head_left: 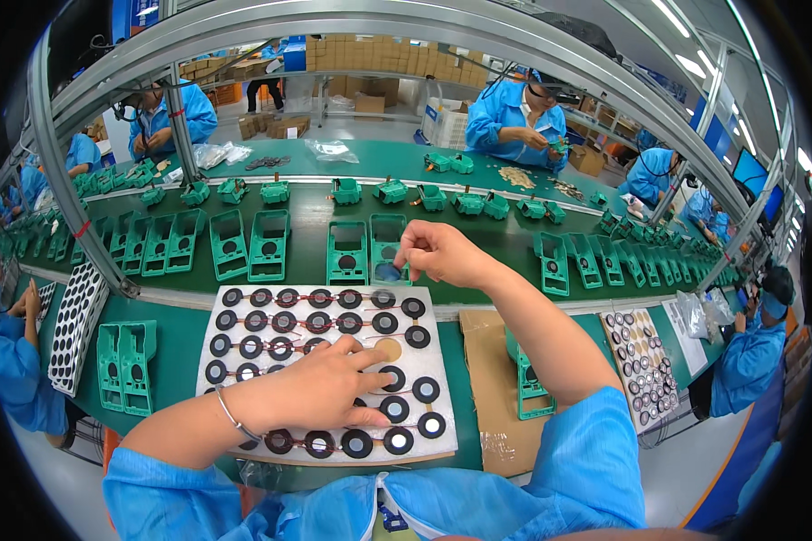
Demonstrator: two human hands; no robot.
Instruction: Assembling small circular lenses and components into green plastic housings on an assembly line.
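My left hand (320, 392) lies spread on a white tray (435, 361) of several round black discs (385, 323) joined by thin wires. Its index finger points at an empty tan slot (389, 350), and I see nothing gripped in it. My right hand (438, 252) reaches forward over the belt to an open green plastic housing (386, 236). Its thumb and fingertips are pinched on a round disc (388, 270) at the housing's lower opening. A second green housing (347, 252) lies just left of it.
More green housings line the dark green belt (307, 207). A cardboard sheet (487, 379) with a green housing (532, 392) lies right of the tray; two housings (126, 365) and another disc tray (74, 325) lie left. People in blue coats work all around. A metal post (72, 198) stands at left.
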